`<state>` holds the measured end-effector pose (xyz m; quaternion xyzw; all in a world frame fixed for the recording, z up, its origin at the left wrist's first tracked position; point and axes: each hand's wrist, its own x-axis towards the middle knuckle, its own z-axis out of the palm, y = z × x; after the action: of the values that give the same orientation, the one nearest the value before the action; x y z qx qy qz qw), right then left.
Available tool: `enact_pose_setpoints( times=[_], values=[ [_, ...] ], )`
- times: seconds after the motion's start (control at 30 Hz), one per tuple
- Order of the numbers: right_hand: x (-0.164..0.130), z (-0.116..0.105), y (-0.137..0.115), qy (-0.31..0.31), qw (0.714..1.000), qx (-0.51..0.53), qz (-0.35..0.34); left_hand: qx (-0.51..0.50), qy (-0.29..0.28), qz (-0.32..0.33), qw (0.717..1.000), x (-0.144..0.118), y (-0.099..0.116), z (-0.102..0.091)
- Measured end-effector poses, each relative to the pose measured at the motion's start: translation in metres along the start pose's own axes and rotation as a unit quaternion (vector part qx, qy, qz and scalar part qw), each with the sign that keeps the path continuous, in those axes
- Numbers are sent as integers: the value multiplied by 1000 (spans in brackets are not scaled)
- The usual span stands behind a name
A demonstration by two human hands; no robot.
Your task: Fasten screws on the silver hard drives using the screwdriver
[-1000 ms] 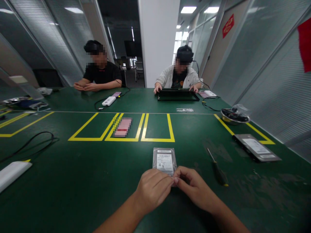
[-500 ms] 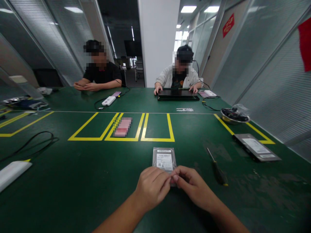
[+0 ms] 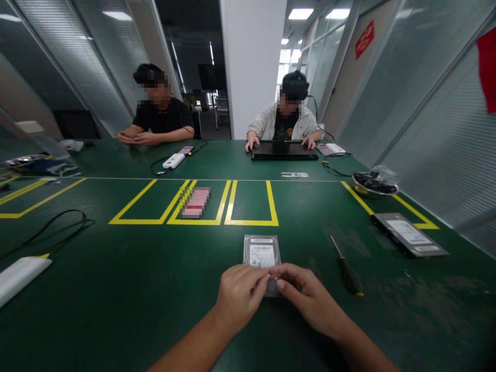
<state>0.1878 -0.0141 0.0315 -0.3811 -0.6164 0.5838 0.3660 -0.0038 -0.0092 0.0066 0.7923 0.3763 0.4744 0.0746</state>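
A silver hard drive with a white label lies flat on the green table, its near part partly covered by my hands. My left hand is over its near left side, fingers bent and pressed together. From the right, my right hand meets it, thumb and fingers curled in a pinch. The fingertips of both hands come together just above the drive. Anything held between them is too small or hidden to make out. To the right of my right hand lies a screwdriver with a dark handle and yellow end.
A second hard drive lies at the right, near a metal bowl of dark parts. Yellow tape marks boxes, one with a pink phone. A white power bank sits left. Two people sit opposite, one holding a black panel.
My left fingertips have shifted slightly up and to the left, showing more of the drive's near end. My right hand has barely moved. The drive and screwdriver stay where they were.
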Motion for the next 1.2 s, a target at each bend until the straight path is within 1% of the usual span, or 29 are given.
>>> enact_pose_setpoints(
  times=[0.3, 0.5, 0.6, 0.9, 1.2],
  values=[
    [-1, 1, 4, 3, 1000, -20, 1, -54, 19, -119, 991, 6, 3, -2],
    [-1, 0, 4, 0, 1000, -5, -2, -78, 14, -153, 985, 9, 5, -3],
    [-1, -1, 3, -4, 1000, 17, 2, -80, 21, -146, 986, 9, 6, -4],
    [-2, -1, 1, -6, 996, 83, 20, -66, 39, -88, 993, 5, 6, -3],
    [-2, -1, 3, -17, 994, 102, 24, -66, 48, -64, 995, 6, 4, -2]
  ],
)
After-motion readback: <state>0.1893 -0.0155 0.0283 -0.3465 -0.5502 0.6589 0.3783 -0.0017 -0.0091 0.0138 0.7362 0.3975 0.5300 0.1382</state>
